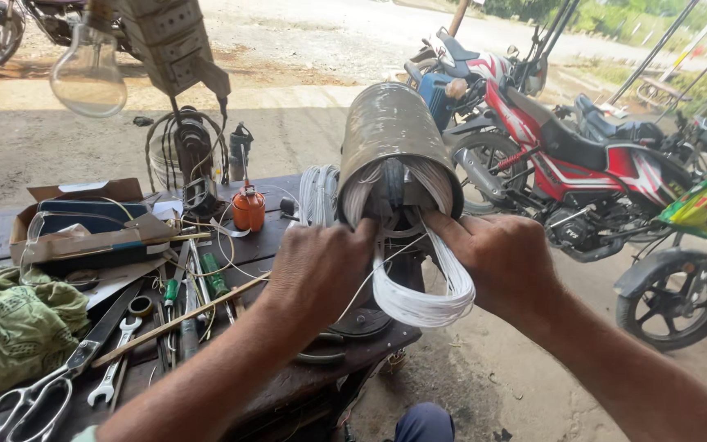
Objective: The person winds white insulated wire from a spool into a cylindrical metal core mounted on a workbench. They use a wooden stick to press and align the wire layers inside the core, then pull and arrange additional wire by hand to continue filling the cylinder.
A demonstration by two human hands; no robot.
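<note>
Both hands press into the open near end of a grey metal cylinder (393,131) standing at the right edge of the worktop (272,237), the left hand (321,266) and right hand (501,258) each curled tight on the white wire coils (423,299) looping out, with scissors (30,397) and a spanner (116,360) lying far left.

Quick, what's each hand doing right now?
Left hand: closed, gripping the white wire coil at the metal cylinder opening.
Right hand: closed, pinching the same coil.
</note>
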